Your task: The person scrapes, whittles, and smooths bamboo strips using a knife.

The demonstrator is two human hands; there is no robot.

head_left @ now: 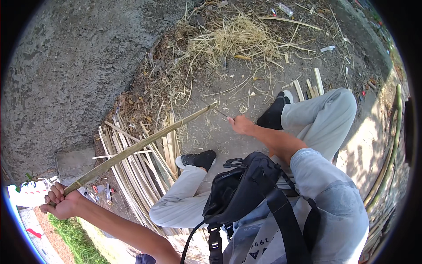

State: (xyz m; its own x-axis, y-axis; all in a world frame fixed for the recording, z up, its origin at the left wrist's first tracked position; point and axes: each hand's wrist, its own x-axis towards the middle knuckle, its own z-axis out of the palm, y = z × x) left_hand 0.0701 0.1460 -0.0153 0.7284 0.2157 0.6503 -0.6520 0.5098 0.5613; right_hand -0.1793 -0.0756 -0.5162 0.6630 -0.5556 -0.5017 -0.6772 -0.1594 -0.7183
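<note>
The strip (145,141) slants through the air above the ground (220,136), from the person's left side up to a spot in front of the body, with its lower end in the left hand (61,200), whose fingers are curled around it. The right hand (240,125) is closed on the knife (221,113), and the thin blade lies across the strip close to its far end. The step looks like paring or thinning the strip. To do it well, the left grip should be firm enough to stop the strip twisting, and any pull along its length should be slow and straight. The blade is probably best held steady at a low angle, so that it lifts a thin curl rather than digging into the grain. The far end seems unsupported, so it may flex or chatter; light, even pressure would help. With the right shoe (270,115) and right knee (340,105) near the knife, the edge should face away from the leg. The shavings (237,37) lie ahead, clear of the blade, and the other strips (127,163) lie under the held one.
</note>
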